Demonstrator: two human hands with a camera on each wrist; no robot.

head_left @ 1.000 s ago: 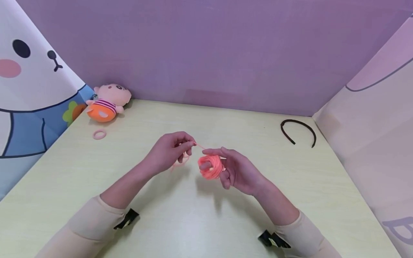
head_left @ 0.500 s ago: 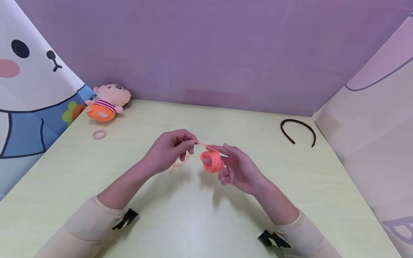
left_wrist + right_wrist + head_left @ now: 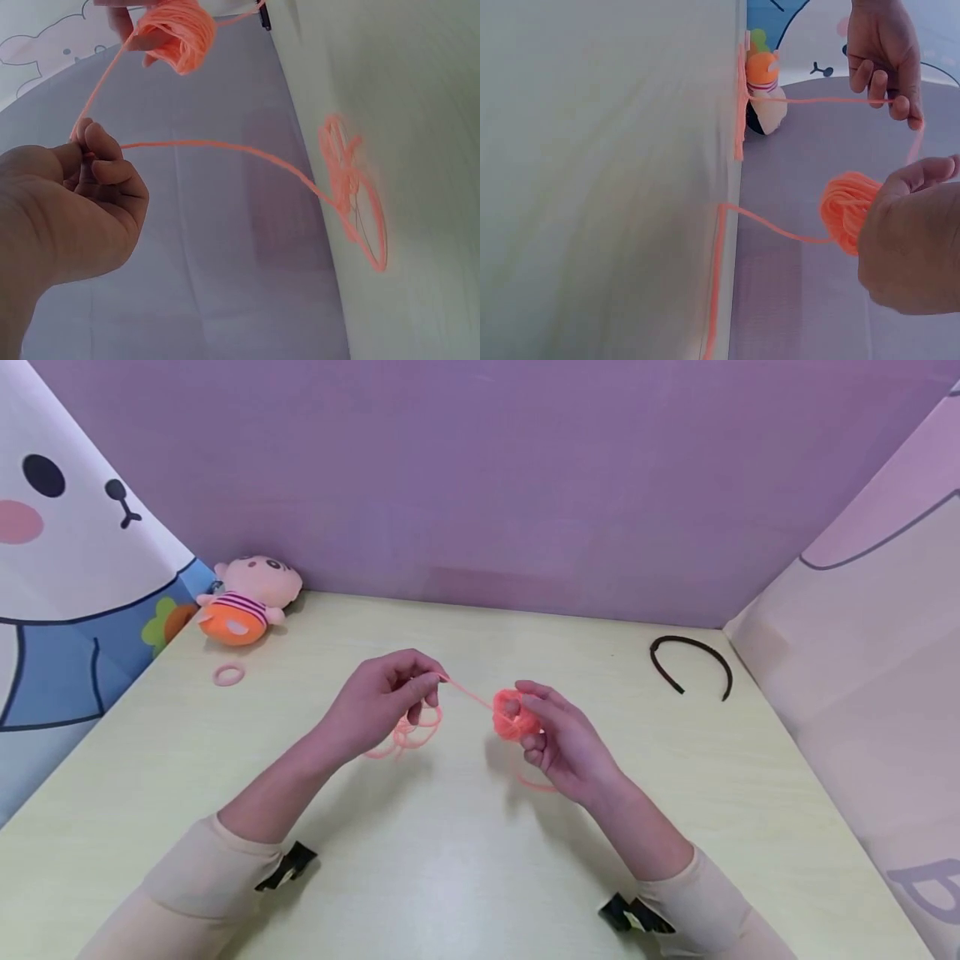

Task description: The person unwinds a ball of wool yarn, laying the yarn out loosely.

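Coral yarn is wound into a small hollow ball (image 3: pixel 512 729), which my right hand (image 3: pixel 573 747) holds with fingers in and around it. The wound strands show clearly in the left wrist view on the yarn ball (image 3: pixel 189 43). My left hand (image 3: pixel 378 697) pinches a strand of yarn (image 3: pixel 468 693) between thumb and forefinger, to the left of the ball. That strand runs nearly straight between the two hands. Below the left hand, loose loops of yarn (image 3: pixel 346 191) lie on the table. A yarn tail (image 3: pixel 534 786) hangs from the ball to the tabletop.
A pink plush toy (image 3: pixel 247 597) in orange lies at the back left, with a pink ring (image 3: pixel 228 674) in front of it. At the back right rests a black headband (image 3: pixel 690 642). A purple panel (image 3: pixel 480 485) rises behind the pale table (image 3: pixel 450 877).
My right hand and the yarn ball have moved right and slightly up; the ball has turned. My left hand has shifted up and left, and the strand between them is longer.
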